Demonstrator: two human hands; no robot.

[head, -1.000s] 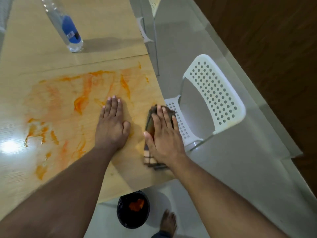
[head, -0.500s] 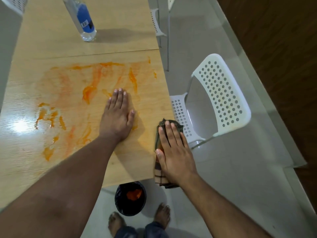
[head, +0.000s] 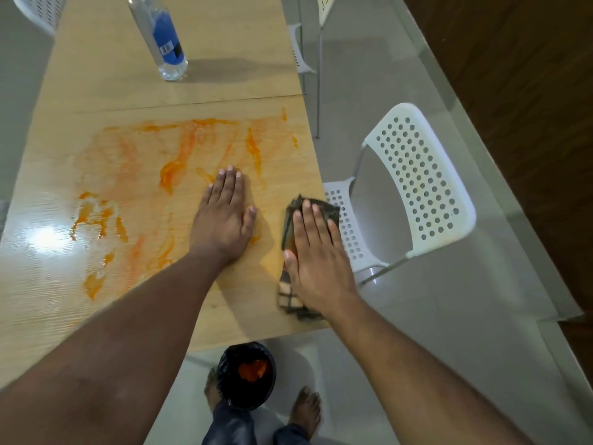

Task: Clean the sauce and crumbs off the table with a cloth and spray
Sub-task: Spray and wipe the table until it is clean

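I see the dark checked folded cloth [head: 290,284] lying flat on the light wooden table [head: 224,91], at the table's right edge near its near corner, with one end reaching the edge. My right hand [head: 316,258] lies on top of the cloth, palm down, fingers straight and close together, pressing it onto the wood. Just left of the cloth, my left hand [head: 223,220] rests flat on the table, fingers straight and together, thumb out to the side, touching no object. Left of and beyond that hand, smeared orange sauce [head: 167,175] covers a broad patch of the tabletop, thicker in streaks and thin between them. Far beyond the cloth, past a seam in the table, a clear plastic bottle with a blue label [head: 162,40] stands on the wood. Right of the cloth, off the table, is a white perforated plastic chair [head: 417,187]. Below the table's near edge sits a black-lined bin [head: 245,375] holding something orange, between my bare feet [head: 305,409].
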